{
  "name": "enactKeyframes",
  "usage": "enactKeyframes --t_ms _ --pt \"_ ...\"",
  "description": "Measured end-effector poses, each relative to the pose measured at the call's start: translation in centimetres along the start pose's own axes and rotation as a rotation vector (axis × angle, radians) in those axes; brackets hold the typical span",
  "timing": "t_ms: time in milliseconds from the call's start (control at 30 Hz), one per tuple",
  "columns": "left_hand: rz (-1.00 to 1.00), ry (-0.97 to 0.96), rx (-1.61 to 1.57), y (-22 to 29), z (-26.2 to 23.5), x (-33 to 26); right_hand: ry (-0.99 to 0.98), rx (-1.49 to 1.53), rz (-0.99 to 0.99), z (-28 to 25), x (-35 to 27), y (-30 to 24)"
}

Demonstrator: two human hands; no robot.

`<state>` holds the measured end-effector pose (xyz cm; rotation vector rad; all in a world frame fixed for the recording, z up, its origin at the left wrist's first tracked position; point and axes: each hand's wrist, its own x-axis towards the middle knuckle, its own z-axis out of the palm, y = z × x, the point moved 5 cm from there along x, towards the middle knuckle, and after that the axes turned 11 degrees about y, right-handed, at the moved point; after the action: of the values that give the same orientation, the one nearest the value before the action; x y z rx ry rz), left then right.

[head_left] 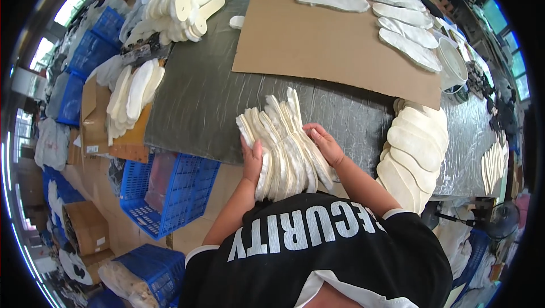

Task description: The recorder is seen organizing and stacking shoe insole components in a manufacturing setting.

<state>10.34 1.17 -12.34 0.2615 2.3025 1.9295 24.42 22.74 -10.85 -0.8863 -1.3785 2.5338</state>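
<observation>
Between my two hands, at the near edge of the table, stands a thick bundle of cream, fluffy-lined shoe insoles, set on edge and pinched at the waist so the ends flare. My left hand presses its left side, thumb toward me. On the opposite side my right hand is closed against the bundle, fingers partly hidden behind it. To the right of my right forearm, a fanned row of cream insoles overlaps along the table edge. Beyond the bundle lies a flat brown cardboard sheet, with several white fluffy insoles along its far and right edges.
A heaped pile of insoles sits at the table's far left corner. More insoles rest by a carton to the left. Below the table edge stands a blue crate. A white bucket and a black fan are at right.
</observation>
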Motion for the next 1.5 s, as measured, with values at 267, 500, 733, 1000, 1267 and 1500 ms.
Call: enactKeyframes --t_ms 267,500,733,1000,1267,1500 --pt "0.257 -0.377 0.135 8.2 0.5 1.4 0.305 -0.526 -0.549 1.4 1.6 -1.3" --pt "0.307 -0.566 0.040 7.1 0.6 3.4 0.625 -0.579 -0.356 1.4 1.0 -0.5" --pt "-0.324 -0.549 -0.233 3.6 -1.2 2.9 0.442 -0.454 -0.253 1.9 0.3 -0.4" --pt "-0.150 -0.769 -0.225 7.4 -0.4 4.9 0.057 -0.169 -0.290 6.5 -0.7 -3.6" --pt "-0.383 -0.560 -0.501 8.3 -4.8 9.0 -0.135 -0.056 -0.133 12.8 4.3 -7.2" --pt "-0.299 -0.398 -0.414 11.1 -11.7 19.6 -0.298 -0.028 -0.122 22.7 12.3 -8.3"
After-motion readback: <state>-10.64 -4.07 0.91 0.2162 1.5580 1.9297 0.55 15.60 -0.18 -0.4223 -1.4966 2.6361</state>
